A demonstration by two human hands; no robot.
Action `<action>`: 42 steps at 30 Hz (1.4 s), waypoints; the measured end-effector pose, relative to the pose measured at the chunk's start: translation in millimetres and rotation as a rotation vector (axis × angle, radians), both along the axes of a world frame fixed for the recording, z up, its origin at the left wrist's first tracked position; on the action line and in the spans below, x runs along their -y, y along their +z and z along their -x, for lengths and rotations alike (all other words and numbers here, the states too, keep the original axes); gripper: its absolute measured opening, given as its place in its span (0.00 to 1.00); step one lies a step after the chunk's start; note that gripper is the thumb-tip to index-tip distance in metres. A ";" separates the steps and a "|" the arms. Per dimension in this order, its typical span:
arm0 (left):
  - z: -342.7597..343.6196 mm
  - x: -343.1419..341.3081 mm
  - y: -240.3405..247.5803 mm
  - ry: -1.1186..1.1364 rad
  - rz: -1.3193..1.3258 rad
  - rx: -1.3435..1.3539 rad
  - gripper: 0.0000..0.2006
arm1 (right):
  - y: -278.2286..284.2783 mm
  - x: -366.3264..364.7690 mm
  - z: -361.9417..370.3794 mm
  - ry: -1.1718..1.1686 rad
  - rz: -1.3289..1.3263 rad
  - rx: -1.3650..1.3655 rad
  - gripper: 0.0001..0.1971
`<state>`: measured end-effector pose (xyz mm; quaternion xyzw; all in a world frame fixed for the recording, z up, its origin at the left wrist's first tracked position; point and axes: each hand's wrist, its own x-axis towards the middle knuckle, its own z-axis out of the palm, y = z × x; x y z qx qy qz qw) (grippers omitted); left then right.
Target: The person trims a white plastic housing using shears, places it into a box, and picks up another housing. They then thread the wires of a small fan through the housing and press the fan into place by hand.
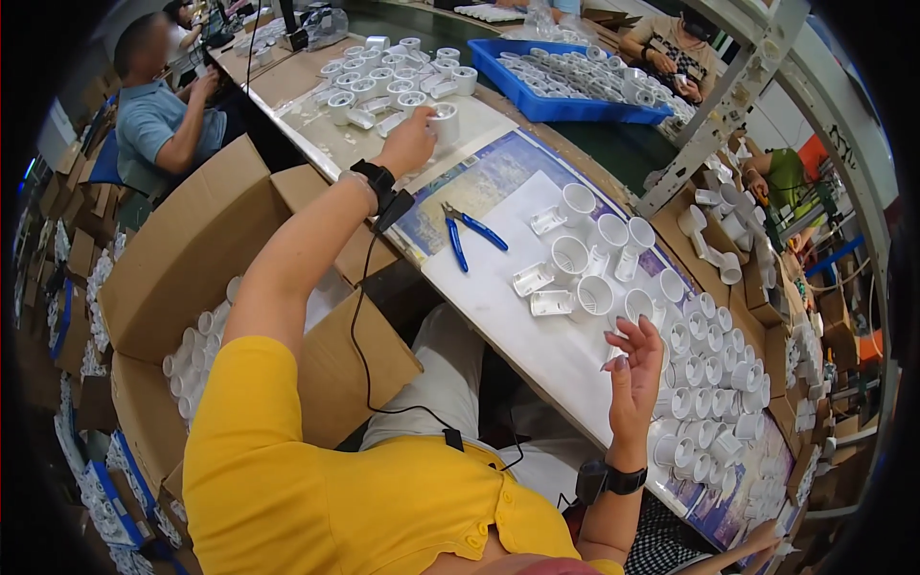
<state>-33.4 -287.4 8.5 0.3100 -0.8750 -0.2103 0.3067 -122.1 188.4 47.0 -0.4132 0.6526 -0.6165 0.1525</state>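
My left hand (pixel 406 144) reaches to the far end of the bench. Its fingers are closed on the side of a white round plastic part (pixel 445 123) at the edge of a group of similar parts (pixel 369 86). My right hand (pixel 632 369) hovers palm up with its fingers apart and slightly curled, holding nothing. Beside it stand several white plastic cups with side brackets (pixel 595 294). Blue-handled cutting pliers (pixel 464 233) lie with handles spread on the bench between my hands.
An open cardboard box (pixel 182 259) with white parts stands at my left. A blue tray (pixel 537 107) full of white parts sits across the bench. More white cups (pixel 704 374) crowd the right. A metal post (pixel 709 125) rises at the far edge. Other people sit nearby.
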 end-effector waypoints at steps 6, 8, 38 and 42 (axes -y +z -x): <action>26.9 37.0 -39.6 0.068 0.070 0.071 0.23 | -8.2 -13.7 -4.8 -0.059 -0.101 0.051 0.26; 12.6 58.4 -55.7 0.105 0.146 -0.003 0.23 | -0.6 -9.6 -7.7 0.041 -0.130 -0.076 0.23; 49.9 -194.5 -2.5 -0.495 -0.677 0.436 0.27 | 133.7 -188.3 -82.6 -0.226 0.771 -0.859 0.05; 39.4 -181.0 -11.5 -0.522 -0.879 0.360 0.25 | 137.2 -195.5 -84.5 -0.243 0.749 -0.892 0.06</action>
